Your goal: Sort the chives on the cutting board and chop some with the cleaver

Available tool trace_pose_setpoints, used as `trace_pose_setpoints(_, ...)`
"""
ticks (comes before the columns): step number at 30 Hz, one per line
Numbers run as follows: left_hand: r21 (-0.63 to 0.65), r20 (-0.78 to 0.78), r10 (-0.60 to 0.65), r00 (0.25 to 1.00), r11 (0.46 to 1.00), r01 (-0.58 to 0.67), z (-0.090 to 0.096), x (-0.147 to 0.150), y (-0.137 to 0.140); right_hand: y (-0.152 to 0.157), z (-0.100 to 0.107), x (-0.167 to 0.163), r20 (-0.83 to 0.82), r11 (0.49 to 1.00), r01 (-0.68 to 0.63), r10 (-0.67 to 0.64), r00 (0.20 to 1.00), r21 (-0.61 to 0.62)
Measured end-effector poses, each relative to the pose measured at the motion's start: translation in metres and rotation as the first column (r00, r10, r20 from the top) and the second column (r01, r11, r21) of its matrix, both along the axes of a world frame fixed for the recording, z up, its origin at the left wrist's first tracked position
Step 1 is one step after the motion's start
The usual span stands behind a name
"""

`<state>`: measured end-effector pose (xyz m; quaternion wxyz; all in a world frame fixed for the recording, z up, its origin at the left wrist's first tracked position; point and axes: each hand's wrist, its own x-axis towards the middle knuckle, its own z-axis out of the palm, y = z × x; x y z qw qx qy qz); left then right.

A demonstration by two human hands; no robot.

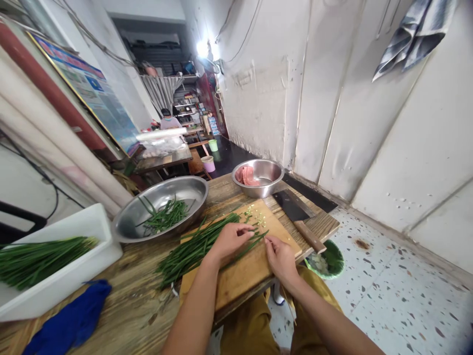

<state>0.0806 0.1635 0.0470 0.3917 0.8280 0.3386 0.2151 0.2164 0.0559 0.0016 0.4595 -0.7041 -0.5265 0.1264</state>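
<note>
Right hand [283, 257] over board [240, 286] edge, pinching greens [209, 240]; cleaver handle [309, 236] overhangs table [325, 221].

The table [129, 301] is coarse, grained wood, the cutting board [246, 276] smoother, paler wood. The basin [195, 191] and the bowl [266, 189] are shiny metal. The cleaver [297, 213] has a dark metal blade [289, 203] and wooden handle [309, 236]. The green stalks [192, 251] look smooth, the white box [62, 286] matt foam, the blue cloth [72, 318] dull fabric, the wall [254, 108] rough and flaking.
</note>
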Motion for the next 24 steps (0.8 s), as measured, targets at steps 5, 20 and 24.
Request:
trace_pose_setpoints(5, -0.059, -0.152, -0.075, 0.986, 0.996, 0.067, 0.005, -0.026, 0.019, 0.001, -0.001, 0.002, -0.079, 0.997, 0.048, -0.043, 0.996, 0.060)
trace_pose_setpoints(20, 0.353, -0.249, 0.129, 0.960, 0.935, -0.034, -0.010, -0.006, 0.015, -0.008, -0.004, 0.009, -0.180, 0.991, -0.128, 0.134, 0.975, 0.047)
trace_pose_setpoints(24, 0.354, -0.274, 0.125, 0.954, 0.935, -0.021, -0.012, 0.001, 0.009, -0.008, -0.001, 0.008, -0.179, 0.991, -0.128, 0.135, 0.975, 0.045)
